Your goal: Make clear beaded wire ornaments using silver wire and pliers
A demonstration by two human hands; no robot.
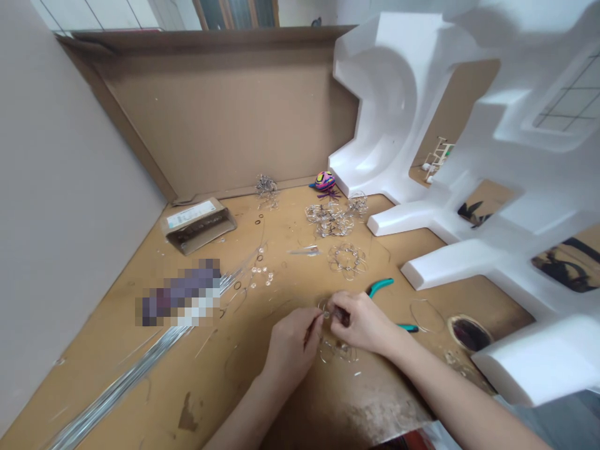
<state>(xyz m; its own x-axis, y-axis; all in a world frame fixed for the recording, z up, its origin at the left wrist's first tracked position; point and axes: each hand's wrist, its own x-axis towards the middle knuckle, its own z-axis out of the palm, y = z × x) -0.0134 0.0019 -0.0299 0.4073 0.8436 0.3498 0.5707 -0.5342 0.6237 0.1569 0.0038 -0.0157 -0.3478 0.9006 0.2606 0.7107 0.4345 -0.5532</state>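
The left hand (299,337) and the right hand (359,320) are pinching a wire piece (327,315) at their fingertips. It is sitting between them, neither hand being clearly nearer (its long axis is not showing). Teal-handled pliers (381,285) are lying partly hidden behind the right hand.

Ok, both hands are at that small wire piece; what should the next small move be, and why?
I'd probably steady the wire piece with the left hand and gently bend its wire with the right hand. Both hands pinch close together there, and the teal handles seem to lie outside the right hand's grip. Finer detail is too small to make out.
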